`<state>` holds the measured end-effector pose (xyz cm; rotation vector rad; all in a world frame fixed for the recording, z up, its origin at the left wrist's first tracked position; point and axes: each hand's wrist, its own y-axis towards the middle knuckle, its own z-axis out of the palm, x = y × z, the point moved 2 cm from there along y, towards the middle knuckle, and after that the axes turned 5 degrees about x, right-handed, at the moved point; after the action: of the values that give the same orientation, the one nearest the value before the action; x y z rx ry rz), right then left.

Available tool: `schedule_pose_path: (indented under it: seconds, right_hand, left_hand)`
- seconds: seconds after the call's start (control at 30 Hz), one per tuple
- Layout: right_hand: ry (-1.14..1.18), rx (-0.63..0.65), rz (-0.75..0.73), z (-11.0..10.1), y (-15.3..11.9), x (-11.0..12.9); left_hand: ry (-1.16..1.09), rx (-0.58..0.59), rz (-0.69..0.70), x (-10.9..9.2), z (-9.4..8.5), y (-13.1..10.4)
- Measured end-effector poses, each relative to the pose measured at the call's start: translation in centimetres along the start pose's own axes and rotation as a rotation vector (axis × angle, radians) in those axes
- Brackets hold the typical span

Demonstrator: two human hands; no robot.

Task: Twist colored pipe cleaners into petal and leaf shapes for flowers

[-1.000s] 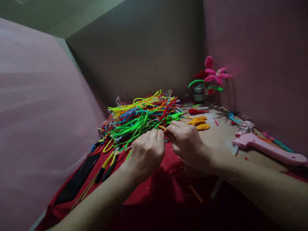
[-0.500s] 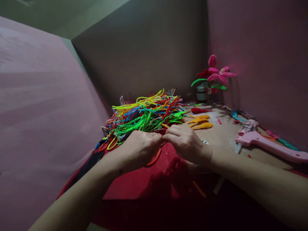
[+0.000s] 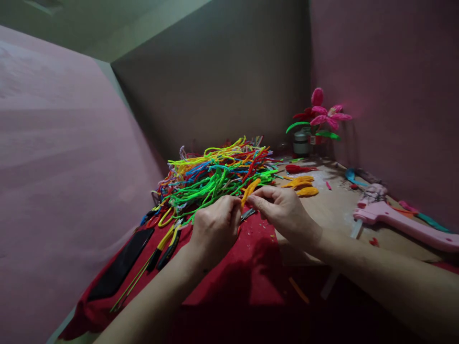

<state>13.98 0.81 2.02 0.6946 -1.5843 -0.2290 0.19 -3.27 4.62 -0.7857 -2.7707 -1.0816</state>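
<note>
Bare left forearm (image 3: 161, 291) and right forearm (image 3: 376, 260) on my feed.
From my end, I see the left hand (image 3: 217, 224) as a broad, rounded back with softly raised knuckles (image 3: 207, 217); the right hand (image 3: 289, 215) shows slimmer lines, with slender fingers (image 3: 268, 191) and a tapering thumb (image 3: 261, 203). Each forearm is smooth and widens away from the wrist, uncovered as far as my view reaches. The nails are too small for me to make out.

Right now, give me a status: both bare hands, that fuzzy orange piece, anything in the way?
Left hand closed on fuzzy orange petal-shaped piece. Right hand at its edge, grip unclear. Grey metal blade close by on red cloth, seemingly not blocking.
</note>
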Motion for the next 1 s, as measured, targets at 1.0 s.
schedule_pose_path:
  seconds: [1.0]
  right_hand:
    - [0.583,0.063,0.284,-0.1,1.1,-2.7]
  left_hand:
    - [-1.405,0.288,-0.741,1.3,3.8,0.8]
